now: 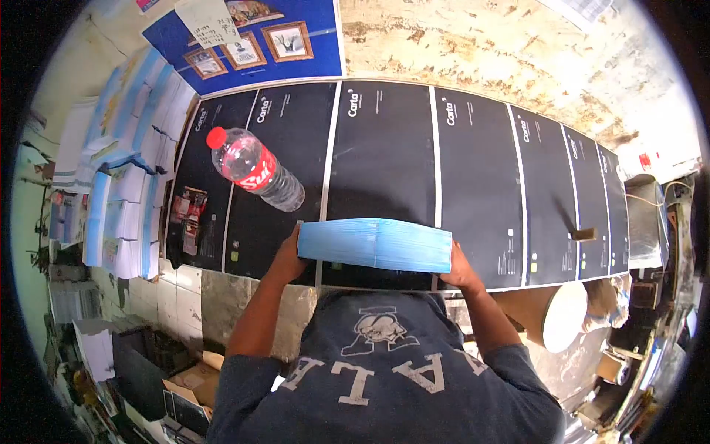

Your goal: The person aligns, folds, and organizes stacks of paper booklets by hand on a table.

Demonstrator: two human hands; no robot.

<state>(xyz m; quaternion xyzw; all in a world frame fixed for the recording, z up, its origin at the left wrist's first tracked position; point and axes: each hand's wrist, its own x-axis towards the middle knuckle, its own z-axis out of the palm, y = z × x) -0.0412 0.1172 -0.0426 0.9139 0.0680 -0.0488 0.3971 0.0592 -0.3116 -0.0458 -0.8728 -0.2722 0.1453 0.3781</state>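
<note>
A thick stack of blue paper (347, 244) is held between my two hands over the front edge of the black table (384, 170). My left hand (290, 255) grips its left end, and my right hand (460, 268) grips its right end. Most of the fingers are hidden behind the stack. Many thin sheet edges show along the side facing me, with a faint vertical line near the middle. Beyond the stack, to the left, a clear plastic bottle (281, 189) with a red cap and red label is on the table.
Tall piles of paper (122, 214) rise at the table's left end. A small dark and red packet (192, 214) lies near that edge. Toward the right, a small brown block (584, 234) sits on the tabletop. Below the table stand a round drum (564, 317) and an open cardboard box (196, 385).
</note>
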